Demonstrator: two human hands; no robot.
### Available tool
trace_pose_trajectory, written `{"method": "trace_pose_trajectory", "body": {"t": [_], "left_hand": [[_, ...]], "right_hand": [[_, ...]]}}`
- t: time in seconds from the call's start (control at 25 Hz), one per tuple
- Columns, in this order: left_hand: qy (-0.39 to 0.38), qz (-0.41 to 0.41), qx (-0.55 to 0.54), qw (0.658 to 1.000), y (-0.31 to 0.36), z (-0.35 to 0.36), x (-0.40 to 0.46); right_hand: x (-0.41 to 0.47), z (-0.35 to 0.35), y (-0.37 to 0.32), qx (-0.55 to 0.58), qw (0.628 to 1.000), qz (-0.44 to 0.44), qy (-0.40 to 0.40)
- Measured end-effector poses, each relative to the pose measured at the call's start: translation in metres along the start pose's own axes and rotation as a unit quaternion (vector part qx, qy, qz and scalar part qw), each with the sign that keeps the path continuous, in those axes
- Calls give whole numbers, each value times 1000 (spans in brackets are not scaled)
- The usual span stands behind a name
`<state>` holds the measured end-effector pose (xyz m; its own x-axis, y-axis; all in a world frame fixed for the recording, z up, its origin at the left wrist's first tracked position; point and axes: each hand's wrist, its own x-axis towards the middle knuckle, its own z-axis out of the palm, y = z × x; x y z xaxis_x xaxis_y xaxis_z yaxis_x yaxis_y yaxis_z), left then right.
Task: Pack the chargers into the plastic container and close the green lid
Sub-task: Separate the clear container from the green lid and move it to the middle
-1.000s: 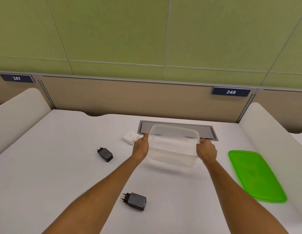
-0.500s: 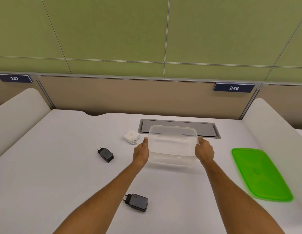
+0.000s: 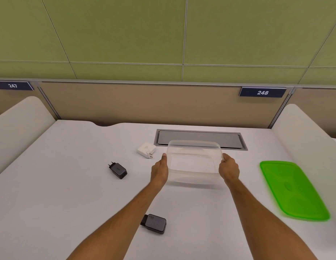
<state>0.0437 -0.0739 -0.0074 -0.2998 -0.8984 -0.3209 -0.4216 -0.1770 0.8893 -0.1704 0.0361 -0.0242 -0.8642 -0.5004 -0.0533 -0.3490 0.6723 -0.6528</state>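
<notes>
My hands have drawn the clear plastic container (image 3: 193, 162) a little nearer to me since a second ago, its near edge settling lower toward the worktop (image 3: 50, 194). My left forearm now covers the plug of the nearest black charger (image 3: 154, 223).

- Three chargers: one white charger (image 3: 146, 149), one black charger (image 3: 117, 170) left of centre, and a second black charger (image 3: 154, 223) nearer the camera.
- One clear plastic container (image 3: 193, 161).
- One green lid (image 3: 293, 190).
- Two hands: left hand (image 3: 159, 171) and right hand (image 3: 229, 168).
- Two number plates: 247 (image 3: 13, 85) and 248 (image 3: 262, 92).
- One grey hatch (image 3: 200, 137) set in the one counter (image 3: 69, 184).
</notes>
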Motion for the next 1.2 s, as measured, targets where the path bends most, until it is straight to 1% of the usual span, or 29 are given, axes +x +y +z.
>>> {"method": "trace_pose_trajectory", "body": {"t": [0.24, 0.32, 0.4, 0.52, 0.68, 0.8, 0.88, 1.04, 1.2], "left_hand": [[-14, 10, 3, 1000, -11, -6, 3], [-5, 21, 37, 999, -19, -15, 6], [-1, 43, 91, 995, -32, -27, 10], [4, 78, 159, 984, -60, -51, 14], [2, 119, 288, 950, -103, -80, 16], [-5, 125, 359, 925, -129, -95, 17], [-4, 125, 388, 913, -139, -101, 14], [-5, 127, 416, 900, -156, -107, 8], [4, 133, 444, 886, -168, -105, 4]], "right_hand": [[1, -1, -7, 46, 998, 26, -19], [-3, -2, -17, 54, 998, 22, -12], [-9, -2, -30, 29, 999, -36, 16], [-25, 1, -52, -18, 984, -170, 55], [-57, 17, -79, -84, 949, -304, 26], [-80, 32, -87, -143, 909, -392, 11], [-92, 43, -88, -171, 888, -426, -7], [-115, 64, -81, -207, 868, -448, -58], [-134, 80, -70, -213, 853, -455, -143]]}}
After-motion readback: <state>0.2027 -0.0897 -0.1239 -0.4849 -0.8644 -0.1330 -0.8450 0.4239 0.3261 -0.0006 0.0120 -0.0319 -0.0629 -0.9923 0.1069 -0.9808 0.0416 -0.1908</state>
